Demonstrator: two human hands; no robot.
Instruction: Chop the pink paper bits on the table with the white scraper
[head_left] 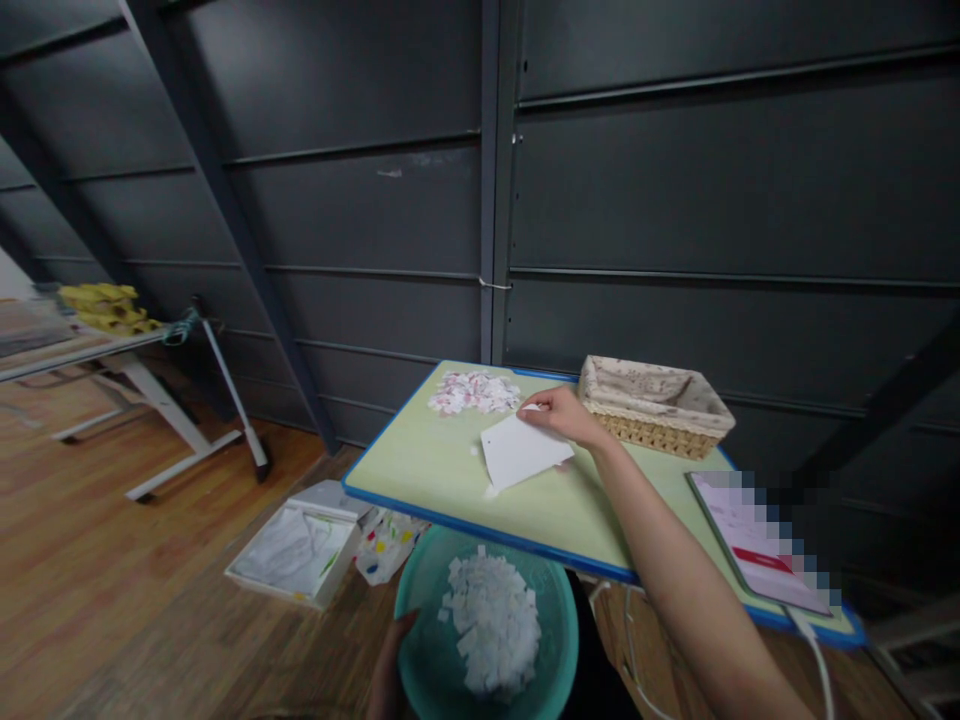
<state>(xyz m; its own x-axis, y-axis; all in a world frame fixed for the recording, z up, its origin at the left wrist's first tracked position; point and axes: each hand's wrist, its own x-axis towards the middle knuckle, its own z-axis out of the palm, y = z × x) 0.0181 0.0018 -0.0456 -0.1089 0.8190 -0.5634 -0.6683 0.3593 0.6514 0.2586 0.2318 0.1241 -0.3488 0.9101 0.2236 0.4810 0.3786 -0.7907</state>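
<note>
Over the light green tabletop (405, 455), my right hand (559, 412) pinches the upper edge of a white card (521, 450), which is tilted and has a small dark hole or spot near its left corner. Just behind it lies a heap of small paper scraps (474, 392), white with reddish marks. Below the table edge is a green plastic basin (559, 625) holding a mound of torn white paper pieces (495, 625). At the basin's left rim, my left hand (397, 640) grips the side, its fingers partly hidden.
A fabric-lined woven basket (652, 430) stands at the table's back right, with a tablet (750, 560) and its white cable nearer me. On the floor at left are an open white box (296, 550) and a dotted bag (386, 545). A dark panel wall (360, 210) rises behind.
</note>
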